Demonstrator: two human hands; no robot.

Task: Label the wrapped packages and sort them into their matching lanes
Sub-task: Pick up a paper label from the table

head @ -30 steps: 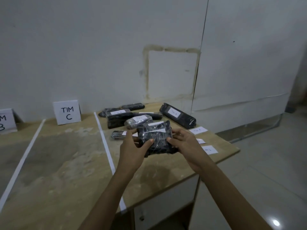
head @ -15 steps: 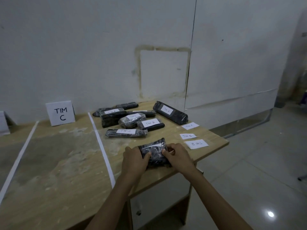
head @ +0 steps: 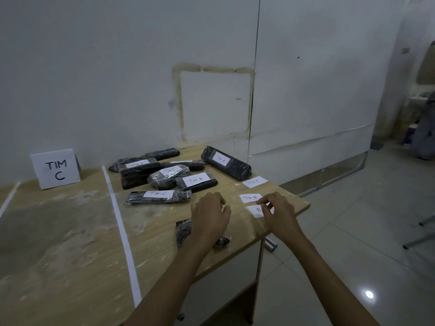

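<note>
The right hand (head: 279,215) had its fingers (head: 264,203) pinched on the near slip (head: 255,211), a paper label with only part of its writing showing, lying close to the right edge of the worktop (head: 70,243); the left hand (head: 209,217) hung over the unlabelled package (head: 182,231), its fingers (head: 220,204) loosely curled and gripping nothing I could see, though whether the palm rested on the wrap I could not tell; the package itself lay under and just behind those left fingers. The worry, to my eye, was the slip; thin paper lifted by one edge so near the drop could curl, fold on itself or flutter to the floor; and if the left hand did not steady the glossy wrap, the label might land crooked or over a crease. A second slip (head: 249,198) marked "TIM B" lay just beyond the right fingers, near enough to be dragged along; a third slip (head: 255,181) lay farther beyond. Ahead of the left fingers sat the heap of labelled packages (head: 164,177), close enough to be nudged; well to their left, past the white tape line (head: 120,222), stood the "TIM C" sign (head: 56,169); the heap lay beyond that leftward path, not across it.
</note>
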